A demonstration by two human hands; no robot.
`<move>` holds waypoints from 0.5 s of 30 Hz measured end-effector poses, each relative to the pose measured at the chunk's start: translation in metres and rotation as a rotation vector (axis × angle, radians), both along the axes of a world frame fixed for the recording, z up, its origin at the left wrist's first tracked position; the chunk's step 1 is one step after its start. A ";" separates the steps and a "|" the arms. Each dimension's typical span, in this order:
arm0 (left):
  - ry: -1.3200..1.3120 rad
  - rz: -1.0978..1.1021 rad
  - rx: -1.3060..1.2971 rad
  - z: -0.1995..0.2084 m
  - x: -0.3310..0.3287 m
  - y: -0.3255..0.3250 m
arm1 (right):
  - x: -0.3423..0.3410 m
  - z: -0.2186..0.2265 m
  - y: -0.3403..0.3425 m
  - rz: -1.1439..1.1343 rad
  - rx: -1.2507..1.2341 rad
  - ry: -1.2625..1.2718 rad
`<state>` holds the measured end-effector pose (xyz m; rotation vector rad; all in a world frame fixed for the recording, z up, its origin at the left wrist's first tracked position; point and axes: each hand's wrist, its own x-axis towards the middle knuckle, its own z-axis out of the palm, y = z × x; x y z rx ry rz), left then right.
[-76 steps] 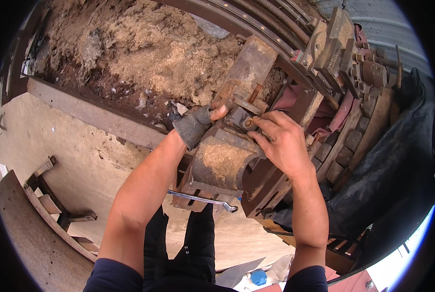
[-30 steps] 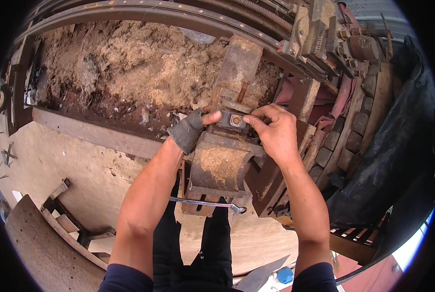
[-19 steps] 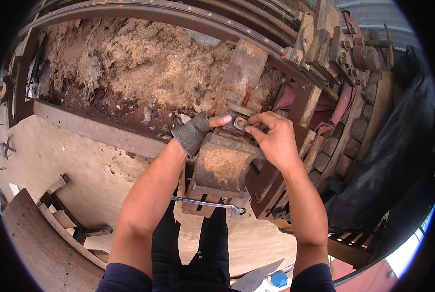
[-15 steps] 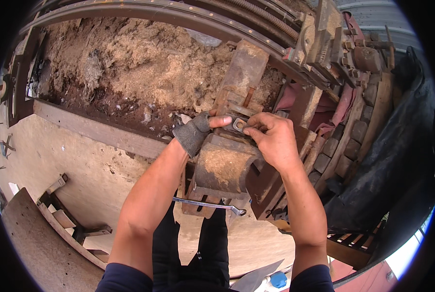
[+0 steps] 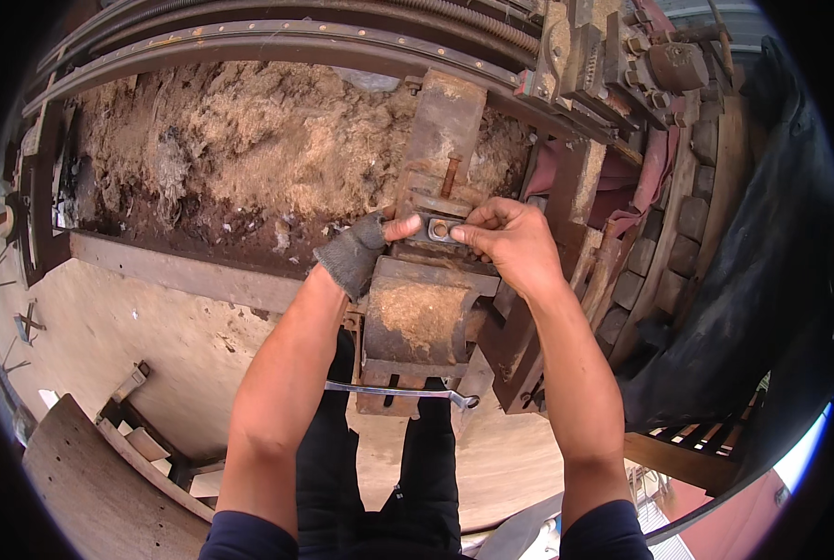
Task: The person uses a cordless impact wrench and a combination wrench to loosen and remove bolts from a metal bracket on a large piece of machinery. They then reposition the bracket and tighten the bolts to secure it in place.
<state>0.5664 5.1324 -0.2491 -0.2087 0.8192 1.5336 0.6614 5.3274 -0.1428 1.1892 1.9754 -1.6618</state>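
Observation:
At the middle of the view, a small dark metal plate with a pale squarish nut-like piece (image 5: pixel 440 230) on it lies between my two hands. My left hand (image 5: pixel 366 247), in a grey glove with bare fingertips, grips the plate's left end with the thumb on top. My right hand (image 5: pixel 515 235) is bare, thumb and fingers pinching at the right side of the nut-like piece. Just beyond stands a rusty bolt (image 5: pixel 451 177), upright from a steel bracket. Nearer to me is a curved metal housing (image 5: pixel 422 322) dusted with sawdust. Below it lies a ring-ended wrench (image 5: pixel 403 389).
A heap of sawdust (image 5: pixel 277 131) fills the machine bed behind a steel frame rail (image 5: pixel 179 271). Rails and a ribbed hose run along the far side. At the right are a metal clamp block (image 5: pixel 585 70), stacked blocks and a black sheet (image 5: pixel 715 308).
The view has shifted a little, with the machine parts sitting slightly higher. The plate and nut-like piece now face up more squarely between my fingers. Both hands keep hold.

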 end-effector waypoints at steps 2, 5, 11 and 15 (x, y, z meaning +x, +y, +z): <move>-0.015 0.021 -0.034 0.007 0.002 0.003 | 0.006 -0.006 0.003 -0.059 -0.079 0.036; -0.044 0.035 -0.028 0.011 0.001 0.003 | 0.003 -0.003 0.003 -0.178 -0.140 -0.003; 0.022 -0.035 -0.073 0.017 -0.008 0.005 | 0.002 -0.007 -0.004 -0.204 -0.214 0.008; 0.064 -0.057 -0.143 0.013 -0.003 0.012 | 0.009 -0.016 -0.005 -0.148 -0.153 0.026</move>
